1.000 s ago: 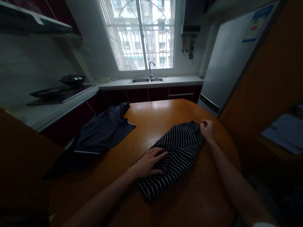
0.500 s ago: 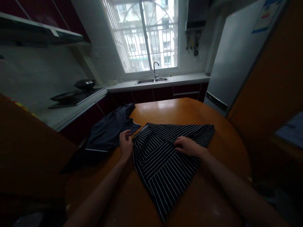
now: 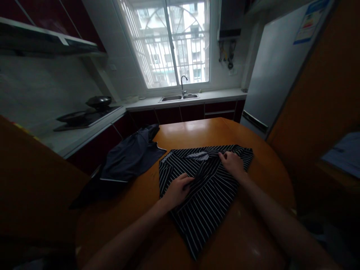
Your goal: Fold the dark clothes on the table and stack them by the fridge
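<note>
A black garment with thin white stripes lies on the round wooden table, its lower end narrowing to a point toward me. My left hand is closed on a fold of it near the middle, thumb and fingers pinching the cloth. Farther up and to the right, my right hand grips another part of the same fold near the top edge. Between the two hands the fabric is bunched and slightly lifted, and a pale patch shows near the top. Whether the garment is trousers or a top I cannot tell.
Left of the striped cloth, a dark blue garment with white trim lies crumpled over the table's edge. Beyond the table are a sink, a stove with a wok and a grey fridge.
My left hand has moved right from the garment's left edge onto its middle and taken hold of cloth. My right hand has shifted up and right, and the fabric between them is now gathered.
</note>
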`<state>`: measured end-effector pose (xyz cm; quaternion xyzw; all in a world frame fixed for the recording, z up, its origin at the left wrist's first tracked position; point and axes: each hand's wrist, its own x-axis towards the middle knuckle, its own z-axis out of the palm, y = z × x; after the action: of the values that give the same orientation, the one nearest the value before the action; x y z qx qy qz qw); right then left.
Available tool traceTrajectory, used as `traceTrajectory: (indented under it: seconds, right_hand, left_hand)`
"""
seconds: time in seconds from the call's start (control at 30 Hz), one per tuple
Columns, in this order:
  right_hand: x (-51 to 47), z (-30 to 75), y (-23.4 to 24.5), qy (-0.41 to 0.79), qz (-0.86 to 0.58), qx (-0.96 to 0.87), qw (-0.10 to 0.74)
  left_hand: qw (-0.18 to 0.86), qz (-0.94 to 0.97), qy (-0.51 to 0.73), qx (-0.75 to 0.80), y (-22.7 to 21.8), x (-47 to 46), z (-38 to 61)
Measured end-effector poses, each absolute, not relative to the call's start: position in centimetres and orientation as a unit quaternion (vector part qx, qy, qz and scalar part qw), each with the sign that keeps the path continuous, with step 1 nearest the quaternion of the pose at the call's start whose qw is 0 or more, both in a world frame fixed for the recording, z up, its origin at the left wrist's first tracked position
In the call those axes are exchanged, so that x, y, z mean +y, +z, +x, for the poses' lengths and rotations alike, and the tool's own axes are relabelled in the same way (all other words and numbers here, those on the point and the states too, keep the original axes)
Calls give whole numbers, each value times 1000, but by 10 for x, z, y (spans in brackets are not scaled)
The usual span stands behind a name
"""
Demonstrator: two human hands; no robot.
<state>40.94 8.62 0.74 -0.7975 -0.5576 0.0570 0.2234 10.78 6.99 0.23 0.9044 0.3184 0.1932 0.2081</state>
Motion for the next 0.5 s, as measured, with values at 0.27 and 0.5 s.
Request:
traceTrajectory:
  seconds: [0.27, 0.5]
  right_hand:
    - [90, 400, -4, 239, -669, -627, 320]
    - [77, 397, 24, 550, -382, -529, 521]
  left_hand:
    - [462, 884, 65, 31, 37, 31, 137]
    - [538, 729, 252, 340, 22, 77, 152]
